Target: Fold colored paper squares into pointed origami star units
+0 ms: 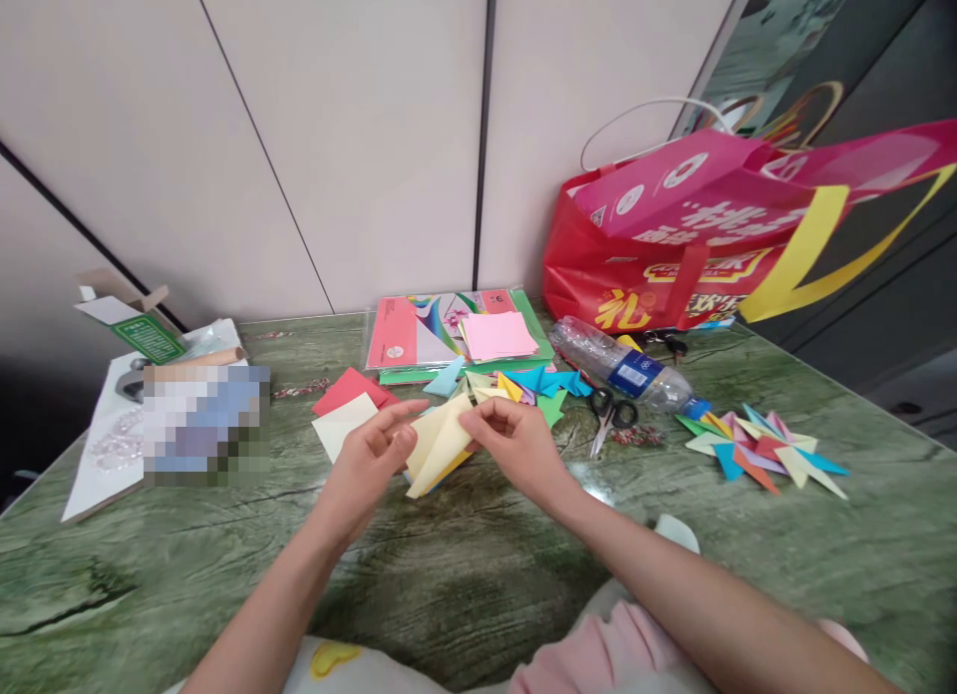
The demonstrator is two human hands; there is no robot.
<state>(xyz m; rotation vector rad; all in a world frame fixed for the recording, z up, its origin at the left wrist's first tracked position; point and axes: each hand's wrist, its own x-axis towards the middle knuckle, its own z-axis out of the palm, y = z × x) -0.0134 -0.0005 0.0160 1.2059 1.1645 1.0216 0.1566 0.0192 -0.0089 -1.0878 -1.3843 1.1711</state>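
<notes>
Over the table, a folded pale yellow sheet of paper (443, 440) is between my two hands. My right hand (515, 440) pinches its upper right edge between thumb and fingers. My left hand (378, 460) has its thumb at the left edge of the sheet, with the index finger reaching out behind; part of this grip is hidden. Just behind my left hand lie a cream paper square (342, 423) and red paper (355, 390). Folded blue paper pieces (544, 380) and other coloured ones lie beyond my right hand.
Black scissors (609, 415) and a plastic bottle (620, 365) lie to the right, near a multicoloured folded-paper pile (763, 447). Pink squares (499, 335) rest on paper packs (404, 340). A red bag (665, 265) stands behind; a green box (146, 335) is left.
</notes>
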